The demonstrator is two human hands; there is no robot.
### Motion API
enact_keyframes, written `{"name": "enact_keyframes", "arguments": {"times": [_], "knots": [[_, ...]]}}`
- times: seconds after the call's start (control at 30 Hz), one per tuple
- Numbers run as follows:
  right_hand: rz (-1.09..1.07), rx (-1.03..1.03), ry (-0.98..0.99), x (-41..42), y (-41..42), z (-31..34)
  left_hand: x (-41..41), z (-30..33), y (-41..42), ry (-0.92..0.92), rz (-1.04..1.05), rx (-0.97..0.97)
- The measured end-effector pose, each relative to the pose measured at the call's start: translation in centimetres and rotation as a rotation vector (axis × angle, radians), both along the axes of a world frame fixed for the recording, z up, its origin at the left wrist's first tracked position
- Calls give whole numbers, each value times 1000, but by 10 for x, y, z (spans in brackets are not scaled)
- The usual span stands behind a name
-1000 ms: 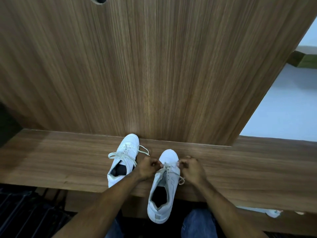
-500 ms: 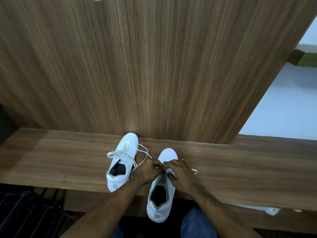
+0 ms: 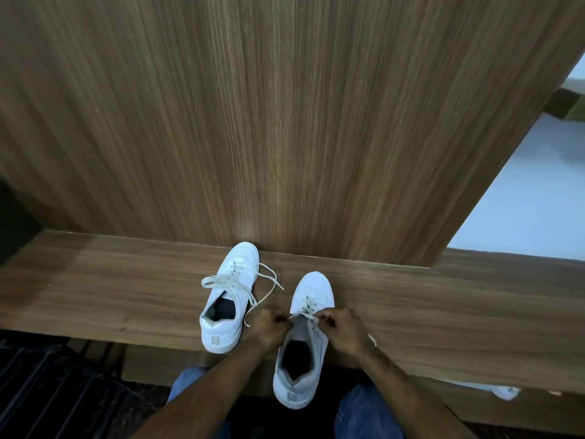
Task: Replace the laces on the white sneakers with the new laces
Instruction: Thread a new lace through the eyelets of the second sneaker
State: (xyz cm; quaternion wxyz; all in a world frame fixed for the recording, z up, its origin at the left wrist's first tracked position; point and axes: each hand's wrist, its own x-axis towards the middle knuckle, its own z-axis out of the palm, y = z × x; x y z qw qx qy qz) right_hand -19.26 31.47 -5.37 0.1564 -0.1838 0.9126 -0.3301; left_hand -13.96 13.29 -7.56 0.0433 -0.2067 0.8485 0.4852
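Two white sneakers stand on a wooden ledge (image 3: pixel 126 296), toes toward a tall wood panel (image 3: pixel 285 122) at twelve o'clock. The work is on the right-hand sneaker (image 3: pixel 305 340), which sits at the near edge of the ledge with its heel overhanging toward six o'clock. Both hands are at its throat: the left hand (image 3: pixel 267 329) is curled at the nine o'clock side of the eyelets, the right hand (image 3: pixel 345 329) at the three o'clock side, and each pinches an end of the lace (image 3: pixel 308 312), which runs taut across the tongue between them. The lace fills only the eyelet rows nearest the toe; the rows nearer the collar look bare, though they are small and partly hidden by the hands. Whether this lace is an old one coming out or a new one going in cannot be told from this view. The other sneaker (image 3: pixel 229 299), just beside the first at about ten o'clock, carries a pale lace (image 3: pixel 234 282) through its upper, with the loose ends trailing over the ledge toward three o'clock, one reaching close to the left hand. My judgement is that the step in hand is working the lace through the eyelets of the right-hand sneaker, with the pair perhaps halfway along. The next move calls for keeping both ends even, steadying the overhanging shoe so it does not tip off the ledge, and guiding a tip cleanly into the next eyelet without twisting the flat lace.
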Motion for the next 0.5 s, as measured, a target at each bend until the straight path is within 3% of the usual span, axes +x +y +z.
{"name": "enact_keyframes", "arguments": {"times": [0.3, 0.5], "knots": [[-16, 46, 51, 4, -9, 7, -9, -20, -3, -83, 161, 266], [0, 142, 110, 2, -11, 10, -9, -21, -3, -89, 177, 320]]}}
